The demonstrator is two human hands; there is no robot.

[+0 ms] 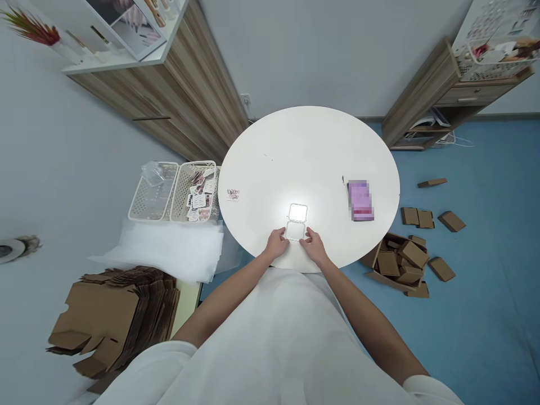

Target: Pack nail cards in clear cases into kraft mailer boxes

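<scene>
Currently holding a clear, square plastic case (296, 230) with rounded corners, hinged open, at the near side of a white, rounded table (304, 140). Pinching its nearer half by the left edge with the left hand (277, 243) and by the right edge with the right hand (313, 246), fingers partly curled on both. Cannot tell whether resting it on the tabletop or lifting it slightly. Well apart on the same surface: to the right, a purple, rectangular, pixelated packet (360, 201); to the left, a small, pinkish-patterned card (233, 194).
</scene>
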